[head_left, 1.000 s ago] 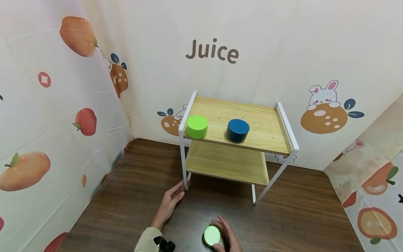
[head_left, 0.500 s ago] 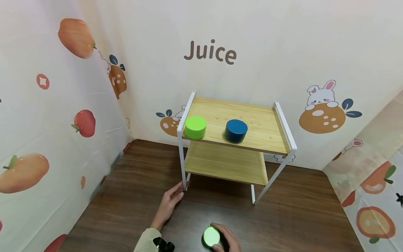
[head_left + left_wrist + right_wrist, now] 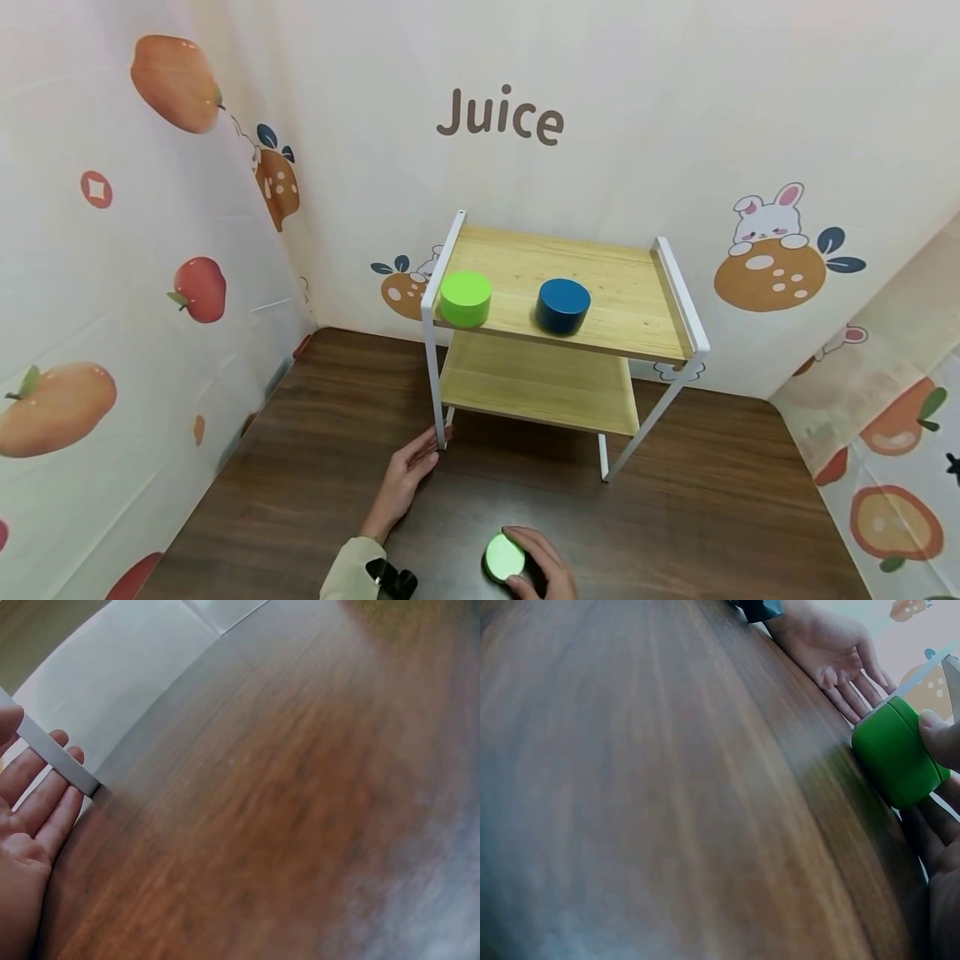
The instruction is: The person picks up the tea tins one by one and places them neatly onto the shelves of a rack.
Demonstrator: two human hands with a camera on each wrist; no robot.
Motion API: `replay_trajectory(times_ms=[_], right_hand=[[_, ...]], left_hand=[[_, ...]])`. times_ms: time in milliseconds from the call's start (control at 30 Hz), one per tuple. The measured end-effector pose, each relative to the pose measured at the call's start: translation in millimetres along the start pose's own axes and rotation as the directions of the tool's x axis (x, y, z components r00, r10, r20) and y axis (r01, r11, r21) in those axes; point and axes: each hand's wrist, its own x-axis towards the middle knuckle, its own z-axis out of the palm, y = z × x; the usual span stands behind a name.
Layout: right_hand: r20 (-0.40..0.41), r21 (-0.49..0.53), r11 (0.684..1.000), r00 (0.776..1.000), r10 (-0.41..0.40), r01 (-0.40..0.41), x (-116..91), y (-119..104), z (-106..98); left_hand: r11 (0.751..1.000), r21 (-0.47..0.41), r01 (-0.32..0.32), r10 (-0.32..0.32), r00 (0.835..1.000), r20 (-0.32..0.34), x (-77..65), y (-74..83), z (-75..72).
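My left hand (image 3: pixel 401 479) rests at the foot of the shelf's white front left leg (image 3: pixel 434 392). In the left wrist view its nearly straight fingers (image 3: pixel 46 799) lie behind the leg (image 3: pixel 64 765), the thumb on the near side. My right hand (image 3: pixel 546 562) holds a small round green box (image 3: pixel 505 557), low at the front of the table, between thumb and fingers. A seam runs round this box (image 3: pixel 892 754) near its top in the right wrist view. On the upper board stand a bright green round box (image 3: pixel 466 300) at the left and a dark blue one (image 3: pixel 562 307) beside it.
The two-tier shelf (image 3: pixel 600 275) has pale wood boards and white metal side frames. It stands on a dark brown wooden table (image 3: pixel 720 500). Fruit-print cloth (image 3: pixel 337 100) hangs behind and at both sides. A black strap device (image 3: pixel 392 579) is on my left wrist.
My right fingers have closed in round the green box, which stays in about the same place. The left hand keeps its place at the leg. The head view shifts slightly.
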Motion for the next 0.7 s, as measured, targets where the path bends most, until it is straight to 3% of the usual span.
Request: replay_trajectory(times_ms=[433, 700], right_hand=[[0.012, 0.029, 0.998, 0.999, -0.052, 0.052, 0.6, 2.6, -0.9], [0.015, 0.001, 1.0, 1.0, -0.019, 0.019, 0.8, 0.4, -2.2]], left_hand=[[1.0, -0.008, -0.007, 0.007, 1.0, -0.008, -0.2, 0.0, 0.1], [1.0, -0.002, -0.003, 0.003, 1.0, -0.002, 0.3, 2.0, 0.9]])
